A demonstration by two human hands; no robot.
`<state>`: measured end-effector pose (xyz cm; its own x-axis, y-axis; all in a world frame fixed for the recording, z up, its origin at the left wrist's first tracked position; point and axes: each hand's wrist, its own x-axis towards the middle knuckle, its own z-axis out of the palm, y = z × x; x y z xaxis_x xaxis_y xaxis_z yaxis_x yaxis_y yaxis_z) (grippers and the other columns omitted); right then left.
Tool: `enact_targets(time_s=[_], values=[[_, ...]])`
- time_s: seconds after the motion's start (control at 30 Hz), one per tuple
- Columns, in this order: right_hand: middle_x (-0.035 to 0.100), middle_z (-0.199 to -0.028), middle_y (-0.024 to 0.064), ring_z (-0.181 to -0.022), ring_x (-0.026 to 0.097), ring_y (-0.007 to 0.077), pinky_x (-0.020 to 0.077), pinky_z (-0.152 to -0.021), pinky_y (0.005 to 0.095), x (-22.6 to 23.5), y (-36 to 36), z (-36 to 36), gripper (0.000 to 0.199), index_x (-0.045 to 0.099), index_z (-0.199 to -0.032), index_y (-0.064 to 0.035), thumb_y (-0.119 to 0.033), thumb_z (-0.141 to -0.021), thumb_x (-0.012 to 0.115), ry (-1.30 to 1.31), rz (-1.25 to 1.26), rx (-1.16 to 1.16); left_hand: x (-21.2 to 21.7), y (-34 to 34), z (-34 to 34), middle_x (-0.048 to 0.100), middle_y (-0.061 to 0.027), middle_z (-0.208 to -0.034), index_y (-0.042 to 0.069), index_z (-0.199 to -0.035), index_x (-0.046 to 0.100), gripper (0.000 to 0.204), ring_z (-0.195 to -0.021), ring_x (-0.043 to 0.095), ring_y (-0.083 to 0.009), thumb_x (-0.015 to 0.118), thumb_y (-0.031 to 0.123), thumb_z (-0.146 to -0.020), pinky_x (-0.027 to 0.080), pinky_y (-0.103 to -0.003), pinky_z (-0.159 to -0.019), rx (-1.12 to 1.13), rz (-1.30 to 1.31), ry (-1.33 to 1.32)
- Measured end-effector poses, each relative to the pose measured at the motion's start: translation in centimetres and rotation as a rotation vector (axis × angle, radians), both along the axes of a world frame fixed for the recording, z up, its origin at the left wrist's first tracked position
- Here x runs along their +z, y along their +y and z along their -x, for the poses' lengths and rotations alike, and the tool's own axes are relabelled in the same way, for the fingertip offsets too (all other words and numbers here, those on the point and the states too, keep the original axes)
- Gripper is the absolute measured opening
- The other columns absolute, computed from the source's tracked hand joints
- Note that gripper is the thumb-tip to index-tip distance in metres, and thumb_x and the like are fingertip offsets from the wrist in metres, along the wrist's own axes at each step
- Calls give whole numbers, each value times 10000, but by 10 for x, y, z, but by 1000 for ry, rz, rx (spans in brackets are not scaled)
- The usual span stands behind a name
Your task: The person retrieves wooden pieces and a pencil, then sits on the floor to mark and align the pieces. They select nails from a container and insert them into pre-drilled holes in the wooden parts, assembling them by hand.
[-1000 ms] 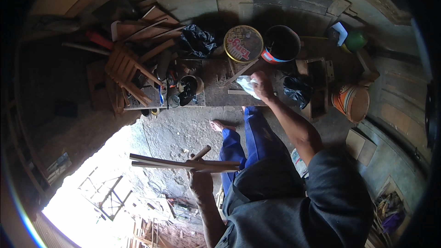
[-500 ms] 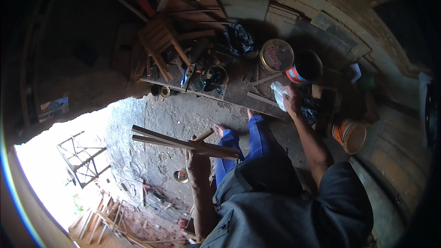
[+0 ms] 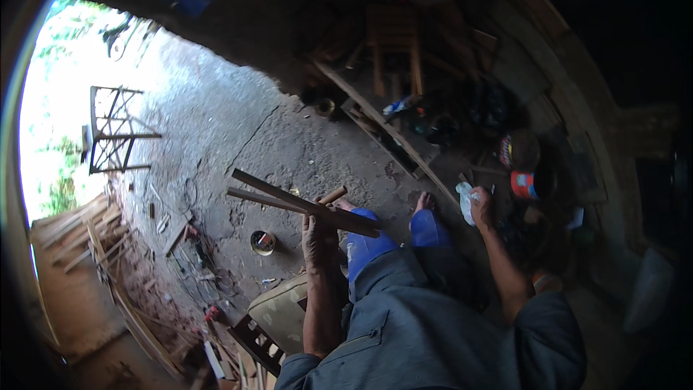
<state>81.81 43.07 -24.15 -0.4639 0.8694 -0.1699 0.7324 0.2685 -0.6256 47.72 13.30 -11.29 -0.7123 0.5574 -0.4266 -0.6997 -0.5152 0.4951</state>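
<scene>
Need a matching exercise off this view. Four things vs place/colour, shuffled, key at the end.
Things
1. Sticks
2. White bundle
3. Round tin
4. Trousers

Place or colour
A. Blue
B. In the right hand
C. On the floor, to the picture's left of the left hand
D. In the left hand

Pairs: 1-D, 2-B, 3-C, 4-A
</scene>
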Motion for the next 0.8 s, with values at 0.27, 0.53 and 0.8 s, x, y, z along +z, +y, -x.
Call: enact_targets(time_s=[0.27,0.53,0.8], values=[[684,-964,198,-961,668,409,520,-845,468,8,-49,167,231,665,-969,-40,29,-749,657,-121,1,244,-12,-129,106,650,-126,-1273,16,-1348,571,325,-1150,661,-244,604,107,-1038,566,-351,-996,298,-109,48],[688,-982,177,-959,667,380,520,-858,449,6,-83,375,201,685,-967,-52,-29,-771,644,-80,-64,500,-14,-246,184,651,-124,-1297,44,-1342,587,341,-1188,647,-288,634,66,-1005,532,-414,-1055,686,-99,106],[687,-980,172,-949,661,364,519,-850,449,-19,-106,578,207,693,-970,-64,-45,-767,656,-34,-66,764,-11,-317,227,618,-298,-1361,92,-1257,656,281,-1083,692,-242,670,89,-977,560,-369,-995,1005,40,196]])
